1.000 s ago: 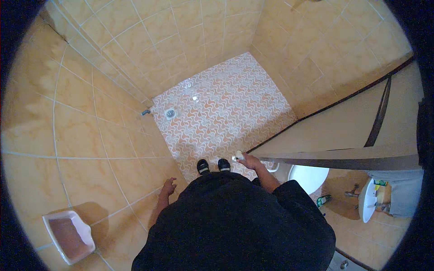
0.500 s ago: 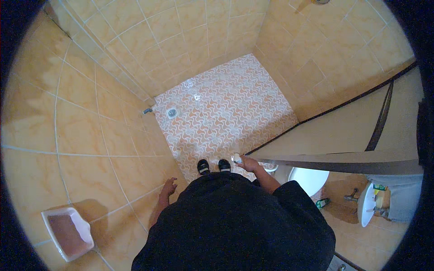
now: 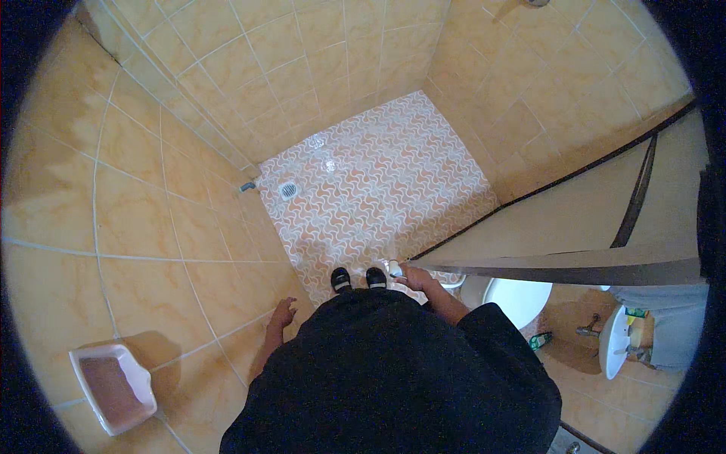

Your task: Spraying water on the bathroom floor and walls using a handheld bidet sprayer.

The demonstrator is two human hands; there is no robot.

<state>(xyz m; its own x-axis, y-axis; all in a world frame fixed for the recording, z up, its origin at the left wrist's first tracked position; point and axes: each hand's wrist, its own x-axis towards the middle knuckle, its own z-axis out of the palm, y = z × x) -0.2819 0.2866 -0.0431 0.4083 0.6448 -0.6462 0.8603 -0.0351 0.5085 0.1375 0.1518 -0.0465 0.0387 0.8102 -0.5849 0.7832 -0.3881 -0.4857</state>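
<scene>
Near the wall at left hangs my left hand (image 3: 283,312), its fingers loosely bent and apart, holding nothing. In front of my body, my right hand (image 3: 414,278) is closed around a small white object (image 3: 395,268). Its rounded white end sticks out past my fingers toward the floor; the rest is hidden in my grip, so its exact kind does not show. Below it lies the patterned orange-and-white tiled floor (image 3: 378,174), where wet, shiny spots glint farther off. My black shoes (image 3: 341,280) stand on the near edge of this floor.
A round drain (image 3: 288,190) and a grey pipe stub (image 3: 247,187) are at the left wall. A pink wall dish (image 3: 113,390) sticks out at lower left. On the right stand a beige partition (image 3: 560,212), a white toilet (image 3: 518,301), a washbasin (image 3: 612,344) and a grey-blue towel (image 3: 677,329).
Almost nothing differs. My right hand and the white object in it have shifted very slightly; my left hand and feet keep their places.
</scene>
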